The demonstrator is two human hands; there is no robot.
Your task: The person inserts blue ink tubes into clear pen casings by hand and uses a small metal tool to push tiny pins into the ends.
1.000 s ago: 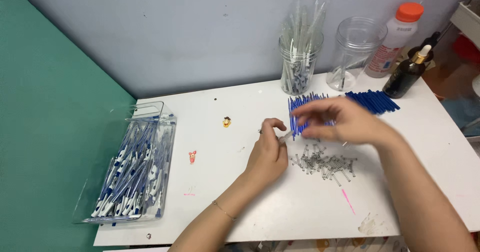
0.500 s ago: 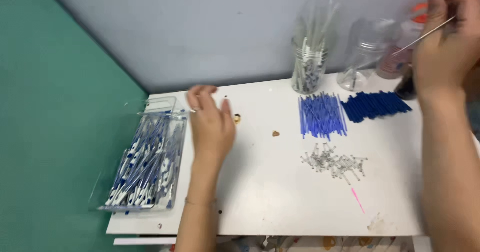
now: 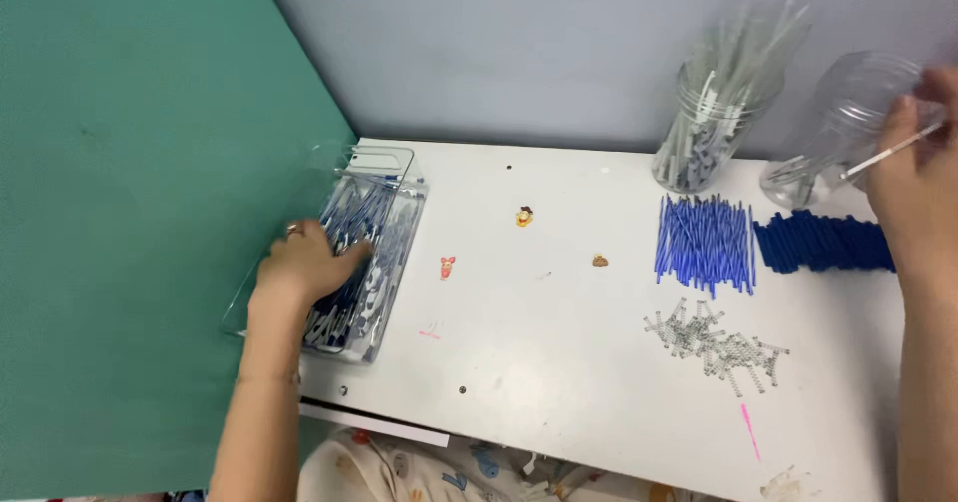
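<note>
Even, bright overhead light, soft shadows on bench (image 3: 559, 342). Motion blur on right hand (image 3: 923, 178) and jars; slight edge softness.

A white table (image 3: 559, 362) stands against a pale grey-blue wall (image 3: 519, 53), beside what seems a green panel (image 3: 130, 163).

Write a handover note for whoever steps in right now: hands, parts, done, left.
Left hand: resting in the clear tray of assembled pens at the table's left edge; grip unclear.
Right hand: raised at the far right, fingers pinching a thin white refill beside the near-empty clear jar.
Parts: jar of clear barrels, thin blue tubes, dark blue caps, loose springs.
Done: tray well filled.
Left: many loose parts remain unassembled.
</note>
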